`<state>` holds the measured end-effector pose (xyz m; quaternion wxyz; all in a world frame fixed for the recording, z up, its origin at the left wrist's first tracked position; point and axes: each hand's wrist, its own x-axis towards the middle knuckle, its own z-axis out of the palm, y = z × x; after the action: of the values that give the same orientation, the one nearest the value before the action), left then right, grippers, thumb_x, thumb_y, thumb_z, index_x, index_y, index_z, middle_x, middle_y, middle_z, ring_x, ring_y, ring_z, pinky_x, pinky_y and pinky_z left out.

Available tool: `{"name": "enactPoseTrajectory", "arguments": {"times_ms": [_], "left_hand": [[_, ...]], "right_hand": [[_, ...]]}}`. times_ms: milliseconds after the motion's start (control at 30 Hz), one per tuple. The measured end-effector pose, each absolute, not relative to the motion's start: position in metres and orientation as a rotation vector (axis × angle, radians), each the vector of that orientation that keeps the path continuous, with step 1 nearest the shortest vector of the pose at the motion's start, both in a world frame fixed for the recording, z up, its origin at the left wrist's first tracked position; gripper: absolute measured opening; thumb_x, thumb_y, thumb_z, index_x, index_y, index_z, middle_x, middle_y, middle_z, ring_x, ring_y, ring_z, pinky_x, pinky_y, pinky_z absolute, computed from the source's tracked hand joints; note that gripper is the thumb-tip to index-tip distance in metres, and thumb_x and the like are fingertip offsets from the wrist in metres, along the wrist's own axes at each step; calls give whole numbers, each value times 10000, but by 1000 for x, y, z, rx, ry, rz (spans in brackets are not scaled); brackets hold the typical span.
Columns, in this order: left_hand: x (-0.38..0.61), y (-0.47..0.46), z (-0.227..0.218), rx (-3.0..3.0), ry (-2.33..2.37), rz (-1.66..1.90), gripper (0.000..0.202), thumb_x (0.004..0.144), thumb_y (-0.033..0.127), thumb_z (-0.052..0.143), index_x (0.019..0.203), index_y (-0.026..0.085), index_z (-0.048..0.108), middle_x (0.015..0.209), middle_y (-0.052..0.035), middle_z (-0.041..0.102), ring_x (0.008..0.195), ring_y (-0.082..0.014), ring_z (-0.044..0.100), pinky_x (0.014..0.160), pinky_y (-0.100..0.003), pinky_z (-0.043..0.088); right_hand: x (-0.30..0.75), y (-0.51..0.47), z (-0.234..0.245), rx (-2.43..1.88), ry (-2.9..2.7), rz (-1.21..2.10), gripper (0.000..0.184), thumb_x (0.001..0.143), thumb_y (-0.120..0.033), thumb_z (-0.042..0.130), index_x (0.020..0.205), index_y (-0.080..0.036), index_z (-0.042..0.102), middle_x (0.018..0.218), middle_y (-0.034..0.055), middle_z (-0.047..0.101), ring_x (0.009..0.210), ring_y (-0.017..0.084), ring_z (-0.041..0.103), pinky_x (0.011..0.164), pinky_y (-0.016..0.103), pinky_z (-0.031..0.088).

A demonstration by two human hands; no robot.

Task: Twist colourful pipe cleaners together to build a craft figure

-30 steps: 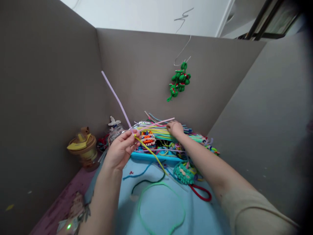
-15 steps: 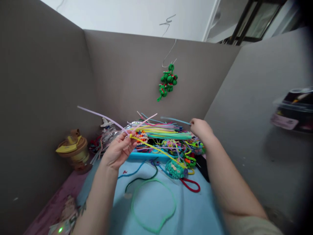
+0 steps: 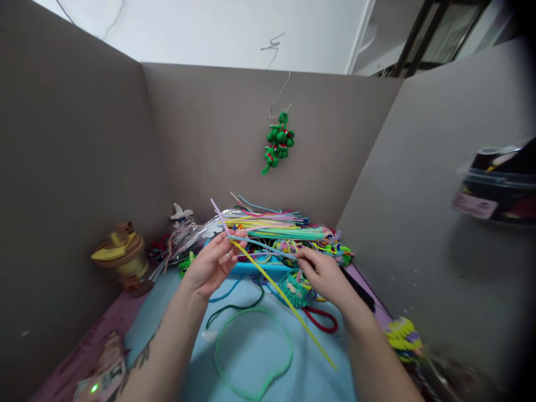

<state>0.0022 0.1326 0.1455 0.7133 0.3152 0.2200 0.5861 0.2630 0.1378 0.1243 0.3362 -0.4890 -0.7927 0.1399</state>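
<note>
While the blue stem (image 3: 263, 244) runs from your left hand (image 3: 213, 262), which pinches it beside the yellow stem (image 3: 293, 309), to the grasp of your right hand (image 3: 321, 274) above the tabletop (image 3: 255, 352), keep that pinch firm against slipping.

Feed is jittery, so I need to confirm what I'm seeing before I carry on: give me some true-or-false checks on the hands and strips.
1. The left hand holds the yellow strip. True.
2. The yellow strip's free end points upward. False: it slants down over the blue mat.
3. The right hand pinches a blue strip. True.
4. The light green ring lies on the blue mat. True.
5. The blue strip stops short of the left hand. False: it reaches it.
</note>
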Motion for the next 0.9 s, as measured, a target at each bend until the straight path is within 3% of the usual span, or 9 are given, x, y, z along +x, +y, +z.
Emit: {"name": "enactPoseTrajectory", "arguments": {"times_ms": [167,433,533,633,700,800,900], "left_hand": [[12,136,142,704,493,1333,180,772,103,641,948,136,618,980,-52,676,838,-138,671,670,-189,578],[40,137,123,755,566,1248,250,666,134,749,884,157,628,951,-35,673,858,-147,650,758,-238,538],[44,138,121,742,599,1287,248,633,118,766,847,160,649,948,-33,676,850,-126,629,725,-209,515],[43,138,124,708,597,1397,261,593,108,786,818,172,669,964,-21,675,882,-113,612,735,-187,495],[44,137,125,699,592,1446,259,572,113,799,790,180,675,958,-11,676,880,-112,613,744,-188,491],[52,132,123,700,599,1488,258,545,124,815,758,180,681,878,6,676,813,-99,619,727,-184,487],[65,126,114,712,578,1472,242,549,147,815,747,179,679,780,12,666,766,-100,614,733,-200,481]], "right_hand": [[275,147,121,-1297,-2132,474,180,862,-209,405,857,-194,585,720,12,637,664,160,574,608,254,395],[236,133,124,-1129,-1975,583,243,850,-184,477,1079,-200,555,991,42,642,869,168,588,751,266,422],[232,123,129,-1125,-1856,522,164,875,-211,449,944,-192,596,861,27,639,772,153,578,684,245,410],[234,116,135,-1202,-1731,565,214,891,-276,428,797,-181,595,645,-1,563,598,134,510,560,233,363],[232,114,135,-1176,-1707,684,216,868,-297,468,757,-175,607,636,2,552,594,133,496,540,230,351],[216,114,127,-1060,-1597,900,160,800,-300,570,837,-171,655,699,13,580,618,132,494,546,228,366],[197,117,114,-914,-1351,1144,233,774,-356,617,921,-181,660,622,-18,530,507,92,406,470,213,319]]}}
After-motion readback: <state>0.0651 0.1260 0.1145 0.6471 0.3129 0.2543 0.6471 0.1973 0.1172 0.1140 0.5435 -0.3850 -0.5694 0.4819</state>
